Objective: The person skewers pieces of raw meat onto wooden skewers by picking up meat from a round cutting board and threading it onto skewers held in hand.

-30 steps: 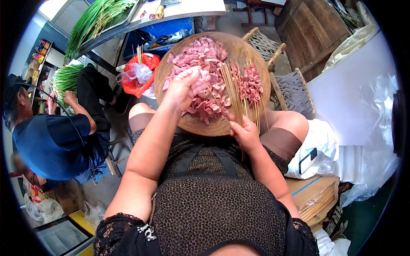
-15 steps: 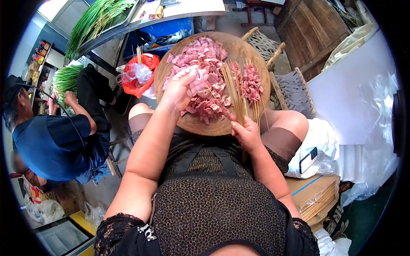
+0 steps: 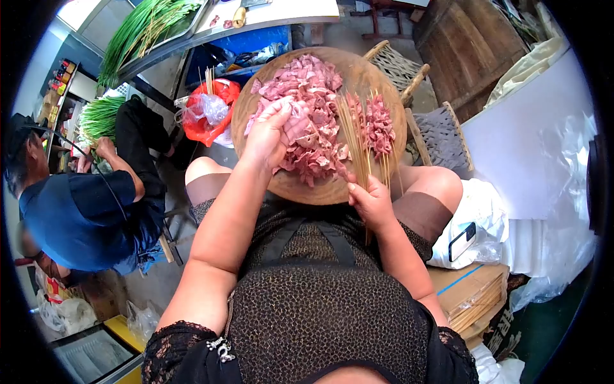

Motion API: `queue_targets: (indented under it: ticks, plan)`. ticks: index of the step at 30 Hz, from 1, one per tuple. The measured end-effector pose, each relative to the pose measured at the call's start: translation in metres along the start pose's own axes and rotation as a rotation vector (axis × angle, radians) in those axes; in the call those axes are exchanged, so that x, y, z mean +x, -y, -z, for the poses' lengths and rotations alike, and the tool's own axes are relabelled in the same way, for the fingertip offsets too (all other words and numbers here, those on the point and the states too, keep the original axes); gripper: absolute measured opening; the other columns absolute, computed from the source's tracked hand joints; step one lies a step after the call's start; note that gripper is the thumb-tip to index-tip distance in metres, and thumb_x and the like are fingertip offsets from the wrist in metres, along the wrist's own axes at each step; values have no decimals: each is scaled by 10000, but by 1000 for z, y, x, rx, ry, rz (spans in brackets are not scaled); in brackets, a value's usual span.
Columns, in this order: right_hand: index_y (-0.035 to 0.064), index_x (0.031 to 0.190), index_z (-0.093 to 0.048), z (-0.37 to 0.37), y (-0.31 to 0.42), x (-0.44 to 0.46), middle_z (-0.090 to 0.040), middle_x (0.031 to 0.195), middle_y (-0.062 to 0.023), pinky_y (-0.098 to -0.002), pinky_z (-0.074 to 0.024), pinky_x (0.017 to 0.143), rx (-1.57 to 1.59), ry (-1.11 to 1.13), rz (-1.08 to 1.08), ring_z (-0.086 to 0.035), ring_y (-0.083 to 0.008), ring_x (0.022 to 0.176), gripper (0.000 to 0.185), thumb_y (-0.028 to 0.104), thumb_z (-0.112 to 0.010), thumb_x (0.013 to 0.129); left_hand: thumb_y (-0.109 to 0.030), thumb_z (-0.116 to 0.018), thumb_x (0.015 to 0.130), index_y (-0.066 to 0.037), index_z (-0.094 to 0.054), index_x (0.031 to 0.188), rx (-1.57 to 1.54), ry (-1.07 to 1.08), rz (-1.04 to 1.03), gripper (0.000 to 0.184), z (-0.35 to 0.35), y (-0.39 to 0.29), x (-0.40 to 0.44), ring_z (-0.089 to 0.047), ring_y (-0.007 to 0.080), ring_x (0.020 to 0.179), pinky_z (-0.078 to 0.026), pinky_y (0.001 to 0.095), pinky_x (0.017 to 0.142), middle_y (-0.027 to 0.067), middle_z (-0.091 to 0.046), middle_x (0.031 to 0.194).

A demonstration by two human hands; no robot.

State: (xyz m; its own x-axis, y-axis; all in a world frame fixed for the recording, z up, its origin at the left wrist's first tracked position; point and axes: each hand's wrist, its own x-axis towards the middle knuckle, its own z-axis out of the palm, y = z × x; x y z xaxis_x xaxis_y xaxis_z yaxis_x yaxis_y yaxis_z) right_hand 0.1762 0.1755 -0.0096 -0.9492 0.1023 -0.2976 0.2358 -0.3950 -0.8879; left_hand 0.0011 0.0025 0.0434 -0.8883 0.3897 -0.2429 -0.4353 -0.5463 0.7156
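A pile of sliced raw meat (image 3: 310,80) lies on a round wooden board (image 3: 358,64) in front of me. Over the left side of the pile, my left hand (image 3: 272,131) is closed on a pale pink piece of meat (image 3: 296,125). My right hand (image 3: 371,200), at the board's near edge, grips a bundle of thin wooden skewers (image 3: 355,137) that slants up across the board. A small piece of meat (image 3: 343,171) shows by my right fingertips. Skewers threaded with meat (image 3: 380,125) lie to the right of the bundle.
A red plastic bag (image 3: 206,131) with skewers stands left of the board. Two woven stools (image 3: 441,139) are at the right. A phone (image 3: 462,241) rests on white sacking. At the left, a seated person (image 3: 83,211) handles green stalks (image 3: 99,118).
Hardly anything differs. My left hand stays over the pile with its fingers slightly shifted, and my right hand keeps its hold on the skewers. The seated person's hands have moved slightly.
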Motion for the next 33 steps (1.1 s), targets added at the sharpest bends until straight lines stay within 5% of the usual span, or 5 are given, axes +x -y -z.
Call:
queue_targets:
  ticks: [5,8,14,20,33]
  plan:
    - [46,1030,-520,-6,8,2,-519,648,0,-169,-303,392,62,-17,26,-420,-48,453,180,107,-546,863,-71,-561,858,-26,-489,1135,125,-116,-58,290,21,-5,6,-580,152,760,-501,266,689,72,-586,929]
    - [18,1037,-527,-6,6,4,-519,716,13,-182,-388,547,108,11,22,-477,-60,584,188,96,-542,866,-39,-558,850,-18,-495,1138,76,-50,-32,295,31,0,8,-591,161,807,-518,267,710,72,-580,949]
    - [18,1035,-531,-8,6,1,-514,706,16,-192,-392,550,13,33,-14,-480,-64,585,192,106,-545,864,83,-474,822,13,-472,1174,14,-81,-35,360,12,0,2,-606,251,913,-533,298,800,125,-576,977]
    - [23,1019,-537,-7,-4,3,-509,695,16,-199,-393,544,-4,31,-43,-481,-64,579,175,92,-543,859,-50,-401,899,41,-467,1115,-32,128,69,244,24,6,9,-527,320,1086,-446,409,943,234,-513,1166]
    - [29,1025,-540,-10,2,1,-514,692,23,-186,-388,539,-33,17,-71,-482,-59,574,182,92,-552,854,-52,-392,891,14,-360,1226,-113,71,28,343,19,7,5,-515,338,1096,-437,449,937,243,-477,1212]
